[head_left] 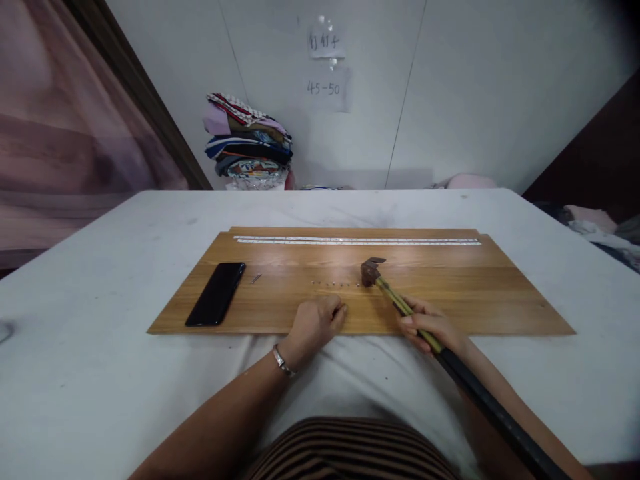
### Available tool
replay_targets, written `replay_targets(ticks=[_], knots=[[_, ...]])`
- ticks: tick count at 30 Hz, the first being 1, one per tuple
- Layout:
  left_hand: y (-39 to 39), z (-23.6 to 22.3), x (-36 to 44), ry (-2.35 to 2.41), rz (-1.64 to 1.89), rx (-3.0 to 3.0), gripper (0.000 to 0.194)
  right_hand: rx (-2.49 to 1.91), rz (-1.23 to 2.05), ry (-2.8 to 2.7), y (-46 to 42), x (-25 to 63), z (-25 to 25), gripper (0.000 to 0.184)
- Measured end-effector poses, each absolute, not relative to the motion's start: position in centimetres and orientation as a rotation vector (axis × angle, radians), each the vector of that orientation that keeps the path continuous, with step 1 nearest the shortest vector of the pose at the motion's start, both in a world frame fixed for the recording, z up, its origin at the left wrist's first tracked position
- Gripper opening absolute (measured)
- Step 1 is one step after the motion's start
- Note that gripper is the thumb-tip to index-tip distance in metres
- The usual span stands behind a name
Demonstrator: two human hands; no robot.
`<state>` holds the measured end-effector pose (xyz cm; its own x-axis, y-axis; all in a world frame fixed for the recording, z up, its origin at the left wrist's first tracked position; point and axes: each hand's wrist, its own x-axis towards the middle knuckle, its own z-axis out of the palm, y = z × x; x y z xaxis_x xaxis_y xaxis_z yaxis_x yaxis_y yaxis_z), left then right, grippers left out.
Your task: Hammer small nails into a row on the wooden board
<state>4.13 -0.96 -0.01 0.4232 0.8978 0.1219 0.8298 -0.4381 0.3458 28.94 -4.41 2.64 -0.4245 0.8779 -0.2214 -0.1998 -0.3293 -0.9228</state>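
A wooden board (pixel 450 293) lies on a white table (pixel 100 267). My right hand (pixel 430 327) is closed round the handle of a hammer (pixel 395 300), whose dark head (pixel 371 271) rests on the board at the right end of a short row of nails (pixel 335 285). My left hand (pixel 317 323) rests on the board's near edge, fingers curled in; whether it holds anything is hidden. It wears a bracelet at the wrist.
A black phone (pixel 216 293) lies on the board's left part, with loose nails (pixel 256 279) beside it. Two silvery strips (pixel 357 240) run along the board's far edge. Folded clothes (pixel 249 143) are stacked against the back wall. Paper notes hang on the wall.
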Motion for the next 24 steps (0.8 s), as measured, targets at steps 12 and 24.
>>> replay_targets(ticks=[12,24], knots=[[-0.87,-0.02,4.13,1.521,0.408,2.434,0.025,-1.008,1.839,-1.133,-4.45,28.99,2.53,0.039],[-0.89,-0.33,4.06,1.516,0.437,2.467,0.025,-0.994,1.848,-1.12,-4.51,28.81,2.81,0.038]])
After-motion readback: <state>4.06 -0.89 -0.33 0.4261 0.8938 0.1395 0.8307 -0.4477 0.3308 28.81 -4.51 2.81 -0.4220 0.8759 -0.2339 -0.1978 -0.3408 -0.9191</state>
